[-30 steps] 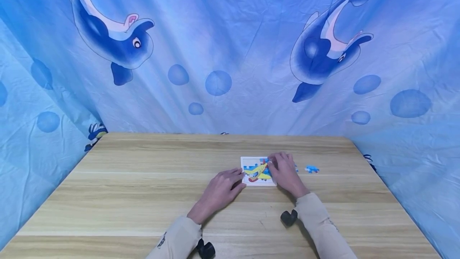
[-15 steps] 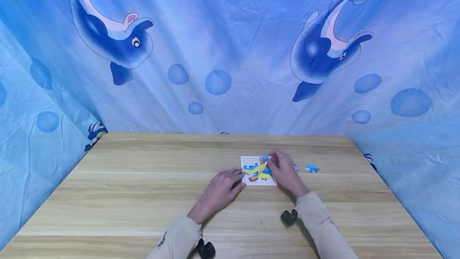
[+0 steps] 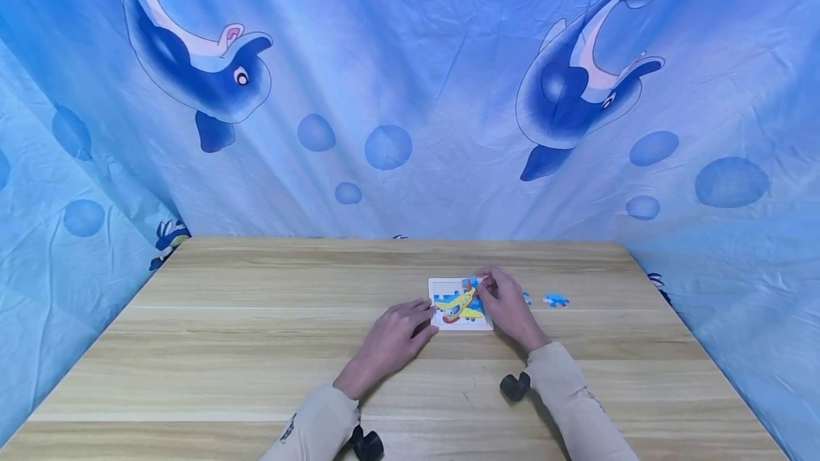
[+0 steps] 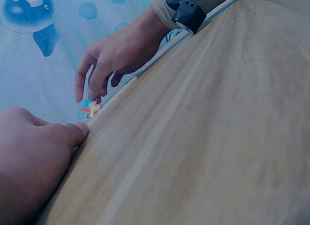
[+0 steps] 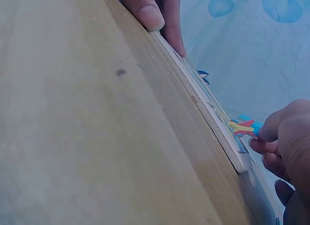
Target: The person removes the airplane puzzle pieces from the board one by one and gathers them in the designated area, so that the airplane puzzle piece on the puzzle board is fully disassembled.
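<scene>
A small jigsaw puzzle board point(image 3: 463, 327) with a white frame lies on the table, partly filled with a picture of a yellow plane. My left hand point(image 3: 398, 333) rests at its left end, with fingertips on the frame and the thumb point(image 5: 151, 16) at the near corner. Over the board's far right part, my right hand point(image 3: 510, 308) pinches a blue puzzle piece point(image 5: 245, 127) with red and yellow on it between thumb and fingers. The piece stands tilted above the board in both wrist views. Its far side is hidden by the fingers.
Loose blue puzzle pieces point(image 3: 556, 300) lie on the table right of the board; another point(image 3: 527, 297) shows partly behind my right hand. The wooden table point(image 3: 256, 347) ends at a blue curtain point(image 3: 410, 91) printed with dolphins.
The fingers of my right hand have shifted slightly at the board's far right, baring more of the piece there. My left hand stays in place on the frame.
</scene>
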`<control>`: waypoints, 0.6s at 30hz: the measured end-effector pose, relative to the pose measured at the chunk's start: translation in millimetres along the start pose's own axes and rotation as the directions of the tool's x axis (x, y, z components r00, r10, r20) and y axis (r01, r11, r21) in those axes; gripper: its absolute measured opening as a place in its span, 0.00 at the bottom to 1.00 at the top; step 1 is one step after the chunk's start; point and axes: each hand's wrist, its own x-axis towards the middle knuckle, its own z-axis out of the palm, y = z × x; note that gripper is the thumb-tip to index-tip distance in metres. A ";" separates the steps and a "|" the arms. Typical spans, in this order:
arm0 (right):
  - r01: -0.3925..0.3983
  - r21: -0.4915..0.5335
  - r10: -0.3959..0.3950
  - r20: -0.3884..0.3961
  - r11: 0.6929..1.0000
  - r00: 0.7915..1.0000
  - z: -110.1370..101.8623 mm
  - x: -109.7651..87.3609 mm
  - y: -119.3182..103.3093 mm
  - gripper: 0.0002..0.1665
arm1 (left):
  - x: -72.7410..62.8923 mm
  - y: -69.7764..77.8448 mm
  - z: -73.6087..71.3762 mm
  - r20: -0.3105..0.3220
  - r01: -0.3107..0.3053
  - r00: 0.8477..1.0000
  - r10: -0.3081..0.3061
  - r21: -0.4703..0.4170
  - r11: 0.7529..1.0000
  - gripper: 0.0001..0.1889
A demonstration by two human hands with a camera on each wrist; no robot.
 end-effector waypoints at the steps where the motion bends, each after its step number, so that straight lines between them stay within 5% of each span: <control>1: 0.004 0.000 -0.004 0.000 1.000 1.000 -0.1 -0.1 0.1 0.14 | 0.1 0.0 0.0 0.000 0.001 1.000 -0.001 0.000 1.000 0.22; 18: 0.023 0.062 -0.020 -0.040 0.998 0.999 -7.3 -3.3 2.5 0.14 | 1.2 0.6 0.1 -0.013 -0.010 1.000 0.010 -0.002 1.000 0.21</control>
